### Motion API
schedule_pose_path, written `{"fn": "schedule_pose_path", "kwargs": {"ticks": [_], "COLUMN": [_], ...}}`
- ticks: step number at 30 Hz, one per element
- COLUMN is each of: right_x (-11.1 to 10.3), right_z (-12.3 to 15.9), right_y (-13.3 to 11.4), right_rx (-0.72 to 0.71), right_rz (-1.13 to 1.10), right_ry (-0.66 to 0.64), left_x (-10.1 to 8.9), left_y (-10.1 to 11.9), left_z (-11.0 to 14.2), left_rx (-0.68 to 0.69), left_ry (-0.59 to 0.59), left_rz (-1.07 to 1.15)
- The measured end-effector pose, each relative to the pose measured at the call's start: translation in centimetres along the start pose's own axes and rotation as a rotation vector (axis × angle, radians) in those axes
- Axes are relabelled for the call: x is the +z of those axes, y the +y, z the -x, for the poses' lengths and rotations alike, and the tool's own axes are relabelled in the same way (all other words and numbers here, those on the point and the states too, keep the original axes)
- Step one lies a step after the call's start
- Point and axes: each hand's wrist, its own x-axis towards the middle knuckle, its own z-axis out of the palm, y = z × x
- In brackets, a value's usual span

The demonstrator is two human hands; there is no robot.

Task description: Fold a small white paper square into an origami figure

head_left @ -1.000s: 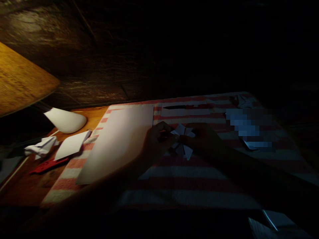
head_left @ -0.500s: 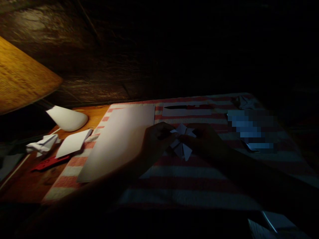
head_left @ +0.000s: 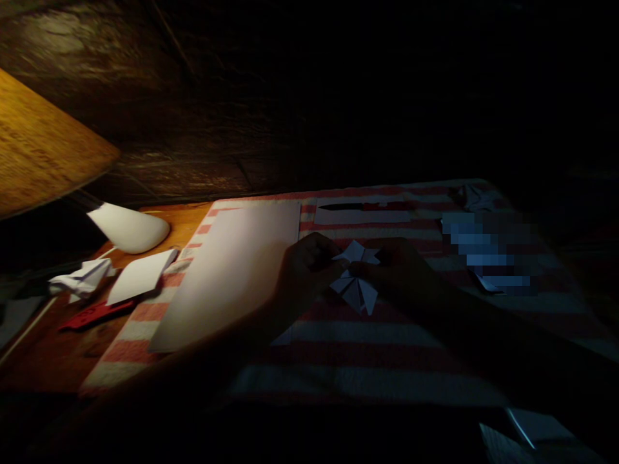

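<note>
A small folded white paper with several pointed flaps is held up over the striped cloth. My left hand pinches its left side, thumb on the near face. On the right side, my right hand is closed on the same paper, its fingers mostly lost in shadow. Left of my hands lies a large white sheet. Beyond them a knife with a dark blade and red handle rests on a paper strip.
At the left stands a lamp with a white base and an amber shade. Near it lie crumpled paper, a curved white paper piece and a red tool. A blurred-out phone-like object lies right.
The lower flaps of the folded paper have spread a little wider and tilted slightly right. Both hands keep their hold in nearly the same place.
</note>
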Motion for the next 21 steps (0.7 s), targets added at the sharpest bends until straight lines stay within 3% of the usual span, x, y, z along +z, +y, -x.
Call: {"fn": "schedule_pose_path", "kwargs": {"ticks": [6,21], "right_x": [-0.07,-0.17], "right_z": [0.20,0.24], "right_y": [-0.39,-0.49], "right_rx": [0.016,-0.011], "right_rz": [0.008,-0.022], "right_ry": [-0.008,-0.056], "left_x": [-0.14,-0.62], "left_y": [-0.40,-0.73], "left_z": [-0.05,-0.18], "left_rx": [-0.163,-0.186], "left_ry": [-0.036,-0.030], "left_rz": [0.016,0.101]}}
